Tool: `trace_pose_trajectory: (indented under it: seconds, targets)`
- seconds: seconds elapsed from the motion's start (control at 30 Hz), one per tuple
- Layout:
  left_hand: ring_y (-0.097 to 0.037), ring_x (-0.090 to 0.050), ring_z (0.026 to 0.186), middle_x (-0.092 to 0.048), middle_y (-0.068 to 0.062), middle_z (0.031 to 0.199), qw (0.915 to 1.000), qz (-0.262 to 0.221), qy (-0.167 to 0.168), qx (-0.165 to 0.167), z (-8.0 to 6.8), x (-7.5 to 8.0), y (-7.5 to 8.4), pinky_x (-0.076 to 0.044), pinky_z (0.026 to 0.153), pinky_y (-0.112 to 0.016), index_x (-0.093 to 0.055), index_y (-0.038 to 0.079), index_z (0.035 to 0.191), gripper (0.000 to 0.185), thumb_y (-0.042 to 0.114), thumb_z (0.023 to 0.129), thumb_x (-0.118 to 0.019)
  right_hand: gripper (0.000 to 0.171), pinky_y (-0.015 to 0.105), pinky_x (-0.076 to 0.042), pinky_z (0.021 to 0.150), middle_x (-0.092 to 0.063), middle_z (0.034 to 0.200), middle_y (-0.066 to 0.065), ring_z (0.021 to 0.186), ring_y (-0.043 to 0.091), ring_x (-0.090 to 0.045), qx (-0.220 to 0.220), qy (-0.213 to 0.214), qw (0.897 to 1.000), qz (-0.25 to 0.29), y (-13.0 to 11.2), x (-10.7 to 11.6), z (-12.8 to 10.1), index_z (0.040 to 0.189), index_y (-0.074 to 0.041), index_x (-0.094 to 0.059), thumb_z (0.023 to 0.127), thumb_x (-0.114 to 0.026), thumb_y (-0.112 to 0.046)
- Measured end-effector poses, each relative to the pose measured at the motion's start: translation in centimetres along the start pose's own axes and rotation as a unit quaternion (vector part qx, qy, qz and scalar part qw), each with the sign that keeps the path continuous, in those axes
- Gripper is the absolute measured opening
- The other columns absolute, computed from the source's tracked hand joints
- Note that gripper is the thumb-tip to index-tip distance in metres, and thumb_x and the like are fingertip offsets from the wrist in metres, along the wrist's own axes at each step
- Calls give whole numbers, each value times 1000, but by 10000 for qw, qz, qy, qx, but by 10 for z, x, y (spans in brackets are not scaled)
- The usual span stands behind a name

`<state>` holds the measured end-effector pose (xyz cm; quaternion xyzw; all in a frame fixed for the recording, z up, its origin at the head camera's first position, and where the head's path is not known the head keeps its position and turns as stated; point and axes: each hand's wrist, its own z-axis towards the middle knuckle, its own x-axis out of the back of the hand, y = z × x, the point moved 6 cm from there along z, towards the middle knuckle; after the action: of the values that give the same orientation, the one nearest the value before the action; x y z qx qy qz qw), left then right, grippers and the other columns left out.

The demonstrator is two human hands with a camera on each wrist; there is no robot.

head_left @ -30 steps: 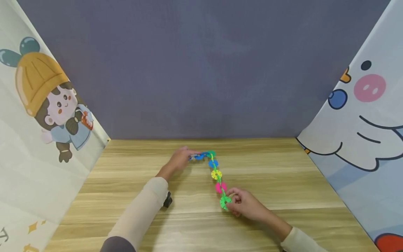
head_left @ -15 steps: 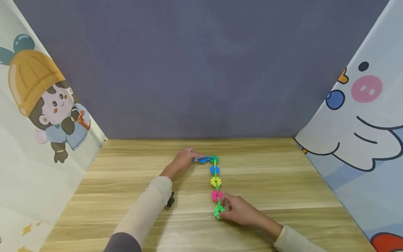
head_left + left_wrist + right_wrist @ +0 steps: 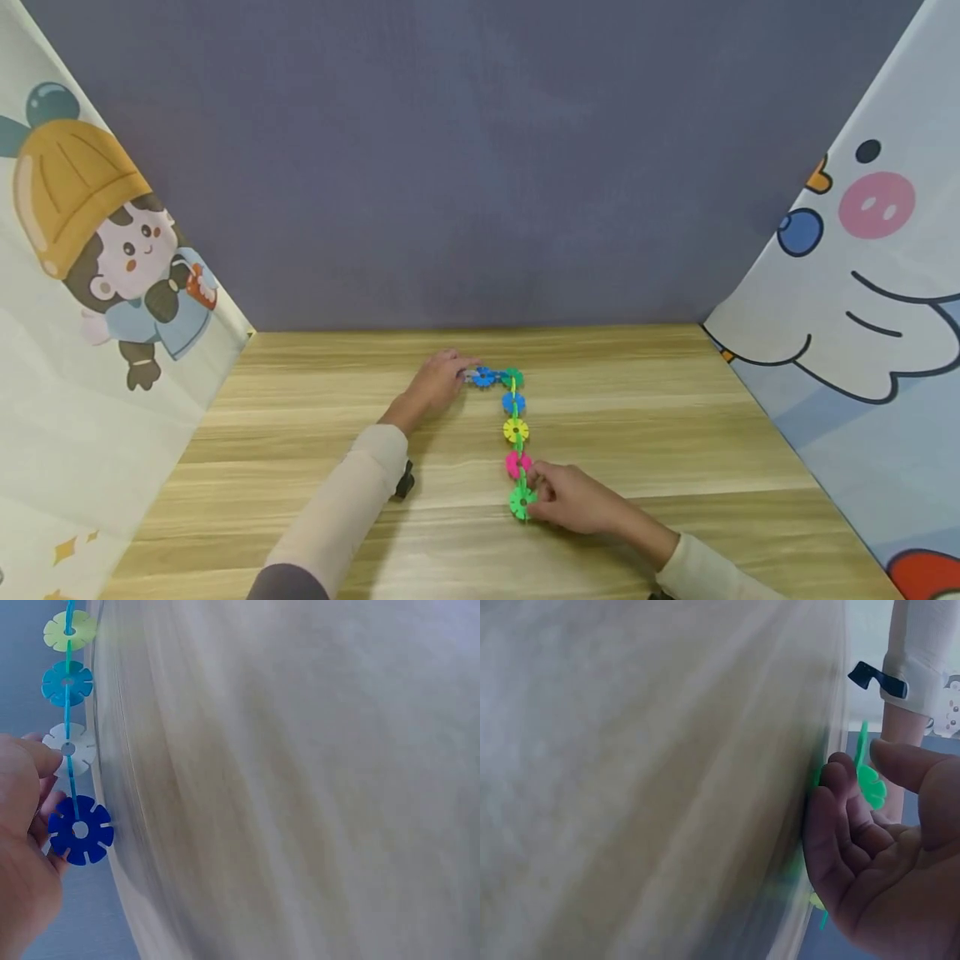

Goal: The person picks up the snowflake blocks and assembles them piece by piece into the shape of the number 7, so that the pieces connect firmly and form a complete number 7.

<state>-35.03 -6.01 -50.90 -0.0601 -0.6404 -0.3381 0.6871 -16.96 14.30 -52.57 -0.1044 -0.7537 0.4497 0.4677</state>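
A chain of slotted plastic discs (image 3: 515, 430) makes a corner on the table, linked edge to edge through upright discs. At its far left end my left hand (image 3: 437, 383) pinches a white disc (image 3: 82, 750), thumb on its face; a dark blue disc (image 3: 81, 844) hangs just beside the fingers. From the teal corner disc (image 3: 513, 377) the chain runs toward me past blue, yellow and pink discs. My right hand (image 3: 572, 500) pinches the bright green disc (image 3: 519, 503) at the near end between thumb and fingers. Part of that disc is hidden by the fingertips.
The wood-grain table (image 3: 315, 467) meets a dark grey wall (image 3: 480, 167) at the back. White cartoon-printed panels (image 3: 840, 283) stand on both sides. A black wrist-worn device (image 3: 405, 481) sticks out beside the left sleeve.
The near end of the chain has moved left and toward me with my right hand, so that stretch now runs straight. The left hand has shifted slightly right. Little differs since half a second ago.
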Motion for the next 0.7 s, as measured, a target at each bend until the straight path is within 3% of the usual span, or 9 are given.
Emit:
trace_pose_trajectory:
  seconds: [0.2, 0.43, 0.6, 0.7]
  targets:
    - [-29, -58, 121, -63, -6, 128, 9999, -81, 129, -9, -11, 17, 3, -45, 106, -51, -60, 18, 142, 44, 11, 99, -64, 25, 20, -45, 54, -65, 76, -7, 57, 0, -51, -139, -6, 9999, -80, -2, 13, -2, 117, -9, -64, 98, -67, -24]
    - [-34, -48, 139, -53, -10, 148, 9993, -51, -367, -66, -24, 49, 8, -36, 116, -59, -48, 14, 151, 55, 24, 100, -66, 28, 24, -51, 61, -69, 84, -1, 65, 2, -58, -48, 196, 9988, -456, -12, 40, 1, 121, -3, -64, 101, -63, -22]
    - [-39, -43, 143, -46, -15, 155, 9983, 219, -464, -265, -30, 82, 24, -33, 116, -65, -43, 11, 154, 62, 28, 100, -67, 29, 23, -54, 71, -70, 95, -3, 82, 4, -64, 188, 453, 9938, -1001, -26, 59, 8, 123, 0, -64, 101, -63, -19]
    - [-40, -40, 145, -42, -15, 158, 9981, 357, -453, -209, -36, 97, 37, -32, 116, -65, -39, 13, 156, 66, 35, 100, -66, 34, 27, -57, 74, -72, 102, 1, 89, 12, -68, 230, 627, 9878, -1404, -34, 68, 13, 129, -1, -63, 101, -64, -20]
